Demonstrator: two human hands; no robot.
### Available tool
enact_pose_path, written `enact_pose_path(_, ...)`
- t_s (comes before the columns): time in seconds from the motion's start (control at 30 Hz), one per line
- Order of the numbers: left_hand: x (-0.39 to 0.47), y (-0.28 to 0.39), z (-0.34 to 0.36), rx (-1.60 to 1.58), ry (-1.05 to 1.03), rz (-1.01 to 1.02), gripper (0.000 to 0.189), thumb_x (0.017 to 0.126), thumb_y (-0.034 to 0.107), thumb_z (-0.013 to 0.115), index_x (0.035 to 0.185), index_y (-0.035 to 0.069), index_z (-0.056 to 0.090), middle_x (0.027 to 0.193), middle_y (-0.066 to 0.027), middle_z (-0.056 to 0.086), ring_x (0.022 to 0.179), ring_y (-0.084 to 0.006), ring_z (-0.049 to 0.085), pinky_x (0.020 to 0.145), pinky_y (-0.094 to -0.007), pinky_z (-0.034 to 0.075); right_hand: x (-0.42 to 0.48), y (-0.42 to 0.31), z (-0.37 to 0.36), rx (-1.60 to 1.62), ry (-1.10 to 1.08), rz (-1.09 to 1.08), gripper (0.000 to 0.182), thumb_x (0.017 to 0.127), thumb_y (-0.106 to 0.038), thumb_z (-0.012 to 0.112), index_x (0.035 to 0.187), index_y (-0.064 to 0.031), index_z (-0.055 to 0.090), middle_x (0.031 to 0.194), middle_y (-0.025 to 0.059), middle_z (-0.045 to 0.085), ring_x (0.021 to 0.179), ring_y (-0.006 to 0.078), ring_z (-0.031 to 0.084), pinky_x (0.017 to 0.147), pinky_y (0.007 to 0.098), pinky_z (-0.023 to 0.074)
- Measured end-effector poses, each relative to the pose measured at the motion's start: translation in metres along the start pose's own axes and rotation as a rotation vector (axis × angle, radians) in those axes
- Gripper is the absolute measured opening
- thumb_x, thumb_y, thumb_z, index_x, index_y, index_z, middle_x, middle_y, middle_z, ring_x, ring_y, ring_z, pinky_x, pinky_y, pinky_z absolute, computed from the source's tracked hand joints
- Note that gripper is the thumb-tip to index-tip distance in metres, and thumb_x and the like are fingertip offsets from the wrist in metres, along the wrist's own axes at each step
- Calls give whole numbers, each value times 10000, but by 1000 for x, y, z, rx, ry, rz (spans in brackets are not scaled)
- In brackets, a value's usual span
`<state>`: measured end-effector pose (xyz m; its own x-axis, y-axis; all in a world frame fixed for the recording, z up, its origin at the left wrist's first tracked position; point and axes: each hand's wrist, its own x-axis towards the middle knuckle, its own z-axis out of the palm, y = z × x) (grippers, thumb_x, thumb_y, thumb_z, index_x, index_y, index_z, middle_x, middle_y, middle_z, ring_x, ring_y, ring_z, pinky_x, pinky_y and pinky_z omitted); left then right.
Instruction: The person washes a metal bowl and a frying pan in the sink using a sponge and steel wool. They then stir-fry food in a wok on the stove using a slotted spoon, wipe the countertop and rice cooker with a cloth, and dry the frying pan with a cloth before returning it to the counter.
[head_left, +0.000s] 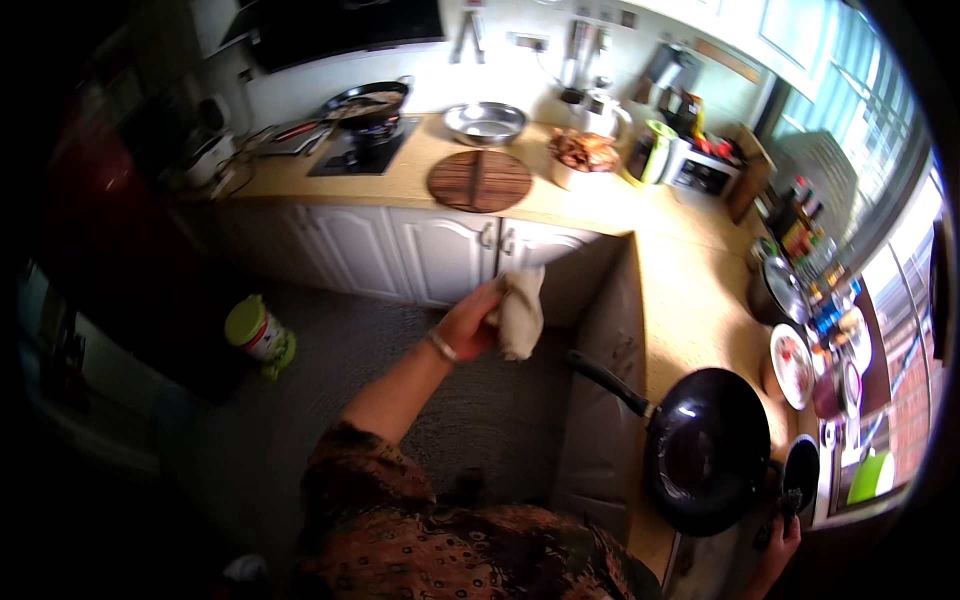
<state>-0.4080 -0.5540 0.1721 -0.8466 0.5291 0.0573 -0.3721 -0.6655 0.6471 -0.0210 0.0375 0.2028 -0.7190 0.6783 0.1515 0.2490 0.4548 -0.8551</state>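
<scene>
My left hand (474, 321), with a bracelet at the wrist, grips a crumpled pale cloth (521, 313) in front of the lower cabinets. At the bottom right, my right hand (781, 541) is closed around the dark handle of a small black pan (801, 474). Just left of that pan, a large black wok (709, 451) rests at the counter's edge, its long handle pointing up and left over the floor.
A second wok (364, 103) with food stands on the lit hob (352, 155). Along the counter (675, 300) are a steel bowl (486, 124), a round wooden board (480, 181), a heaped bowl (574, 177), a lidded pot (781, 289) and a plate (792, 367). A bin (259, 330) stands on the floor.
</scene>
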Motion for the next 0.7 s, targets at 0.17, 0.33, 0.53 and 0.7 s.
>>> enact_pose_path(0.17, -168, -1, -79, -169, 366, 122, 459, 1015, 370, 530, 1378, 97, 463, 1252, -47, 580, 1143, -180, 567, 987, -369, 473, 2, -136, 120, 42, -163, -216, 232, 953, -172, 627, 1100, 6, 652, 876, -19, 607, 785, 93, 533, 692, 253, 428)
enact_pose_path(0.33, -307, 7, -151, -254, 668, 266, 535, 969, 364, 610, 1412, 117, 438, 1287, -65, 545, 1198, -230, 529, 1016, -427, 452, 22, -171, 247, 111, -344, -339, 231, 966, -182, 597, 1081, 12, 651, 889, 21, 633, 816, 123, 584, 737, 265, 468)
enact_pose_path(0.53, -392, 53, -226, -360, 905, 301, 453, 973, 235, 574, 1394, 114, 459, 1284, -75, 541, 1194, -227, 531, 997, -415, 467, 10, -200, 444, 367, -599, 37, 155, 945, -200, 611, 1011, -61, 633, 753, -14, 581, 615, 92, 548, 553, 237, 459)
enact_pose_path(0.7, -405, 107, -281, -335, 902, 332, 432, 975, 218, 571, 1379, 94, 477, 1253, -77, 562, 1161, -227, 553, 977, -392, 478, -31, -238, 571, 324, -755, 41, 138, 942, -187, 608, 899, -57, 623, 701, 3, 582, 544, 105, 544, 479, 267, 449)
